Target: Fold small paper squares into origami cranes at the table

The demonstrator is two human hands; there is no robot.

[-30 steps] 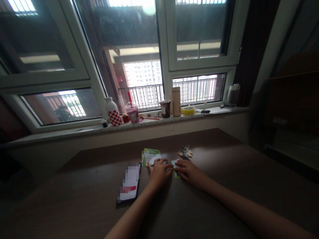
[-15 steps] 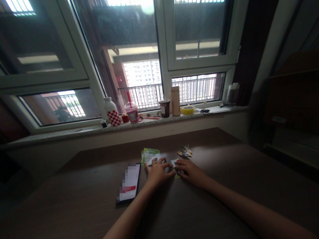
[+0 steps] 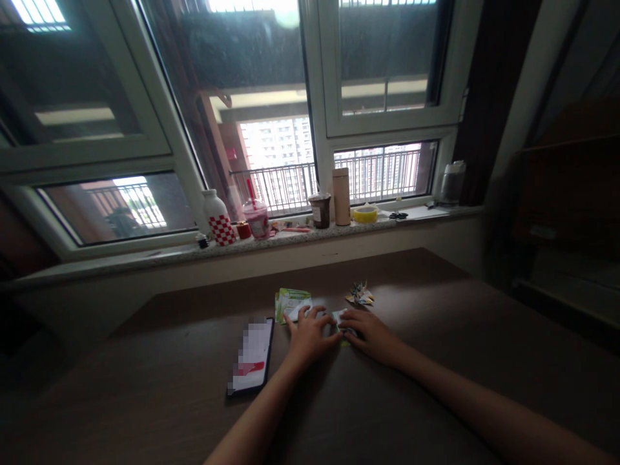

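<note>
A small green-and-white printed card (image 3: 345,343) lies on the table between my hands, mostly covered by fingers. My left hand (image 3: 310,336) arches over the table, its thumb and forefinger closed at the card's left edge and its other fingers spread. From the right, my right hand (image 3: 372,336) presses its fingers over the card, with the thumb at the near side. Just beyond my left fingertips is a small stack of green-and-white cards (image 3: 294,297). A cluster of folded paper pieces (image 3: 361,295) sits behind my right hand.
Left of my forearm a phone (image 3: 252,358) lies with its screen lit on the brown table (image 3: 194,342). Along the windowsill (image 3: 290,239) stand a checkered bottle (image 3: 219,219), drink cups (image 3: 320,210), a tall flask (image 3: 341,197), yellow tape (image 3: 365,214) and scissors (image 3: 398,216).
My left hand has shifted slightly to the right, its thumb now nearer my right thumb over the card. My right hand stays nearly in place.
</note>
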